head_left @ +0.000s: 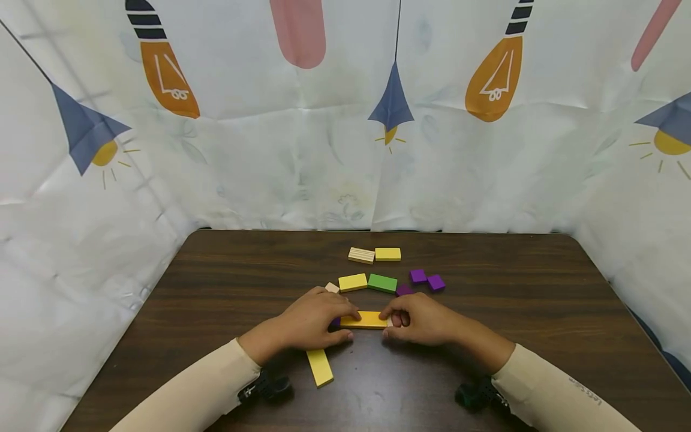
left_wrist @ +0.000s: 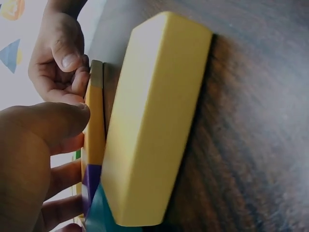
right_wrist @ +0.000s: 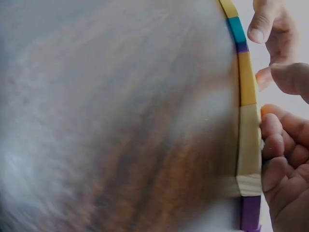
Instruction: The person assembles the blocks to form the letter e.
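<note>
On the table, an orange-yellow block [head_left: 364,320] lies between my hands. My left hand [head_left: 315,318] reaches over its left end, index fingertip against the block and thumb apart; a purple block [left_wrist: 91,187] and a teal block [left_wrist: 102,215] continue the row there. A thick yellow block [left_wrist: 157,121] lies at an angle beneath the left wrist. My right hand [head_left: 423,319] has its fingers curled at the row's right end, beside a pale wooden block [right_wrist: 249,140]; whether they pinch it is hidden.
Beyond the hands lie a yellow block [head_left: 352,282], a green block [head_left: 382,283], a small pale block [head_left: 332,288] and several purple blocks [head_left: 435,282]. Farther back are a striped wooden block [head_left: 361,255] and another yellow block [head_left: 387,254]. A printed curtain [head_left: 302,168] hangs behind the table.
</note>
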A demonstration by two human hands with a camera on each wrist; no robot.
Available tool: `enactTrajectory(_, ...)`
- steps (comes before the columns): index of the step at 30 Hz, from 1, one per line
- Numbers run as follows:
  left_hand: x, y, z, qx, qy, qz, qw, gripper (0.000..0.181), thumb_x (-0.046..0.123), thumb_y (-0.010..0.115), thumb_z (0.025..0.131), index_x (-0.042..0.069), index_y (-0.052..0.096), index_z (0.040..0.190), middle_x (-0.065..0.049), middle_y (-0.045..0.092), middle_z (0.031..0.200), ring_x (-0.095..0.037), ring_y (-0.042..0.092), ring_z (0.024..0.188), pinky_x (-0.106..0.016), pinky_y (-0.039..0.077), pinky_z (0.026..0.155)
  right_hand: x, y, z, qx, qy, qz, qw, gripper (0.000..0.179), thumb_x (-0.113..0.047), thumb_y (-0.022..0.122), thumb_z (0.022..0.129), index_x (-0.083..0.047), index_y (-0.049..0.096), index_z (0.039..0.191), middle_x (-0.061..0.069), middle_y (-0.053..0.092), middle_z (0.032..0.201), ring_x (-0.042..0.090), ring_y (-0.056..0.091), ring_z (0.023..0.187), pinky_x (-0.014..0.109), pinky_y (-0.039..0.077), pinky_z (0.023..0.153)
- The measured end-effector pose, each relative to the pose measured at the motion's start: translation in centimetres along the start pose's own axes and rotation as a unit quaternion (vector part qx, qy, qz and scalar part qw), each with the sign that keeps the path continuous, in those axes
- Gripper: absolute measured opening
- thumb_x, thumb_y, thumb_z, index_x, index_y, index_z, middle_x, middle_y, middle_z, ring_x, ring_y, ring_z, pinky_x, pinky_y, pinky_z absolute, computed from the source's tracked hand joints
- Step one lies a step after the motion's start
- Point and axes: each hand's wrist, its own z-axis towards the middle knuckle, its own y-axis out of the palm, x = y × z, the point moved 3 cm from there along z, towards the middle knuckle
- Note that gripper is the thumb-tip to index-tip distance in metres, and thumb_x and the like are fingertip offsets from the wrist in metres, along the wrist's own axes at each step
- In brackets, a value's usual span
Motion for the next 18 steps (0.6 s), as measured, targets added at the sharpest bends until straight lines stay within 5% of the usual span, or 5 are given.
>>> enactTrajectory(18, 0.34, -0.47, 0.11, -0.018, 0.011, 0.013, 0.9997, 0.035, 0.043, 0.066, 0.099, 0.024, 0.071, 0.128, 0.006, 0.066, 0.132, -0.016, 0.057, 0.127, -0.049, 0.04, 0.109, -0.12, -0.26, 0.1, -0.027, 0.017, -0.012, 0.9994, 0.028, -0.035, 0.076, 0.094, -0.017, 0.073, 0.116, -0.014, 0.058, 0.078, 0.001, 0.049, 0.066, 0.023, 0.044, 0.062)
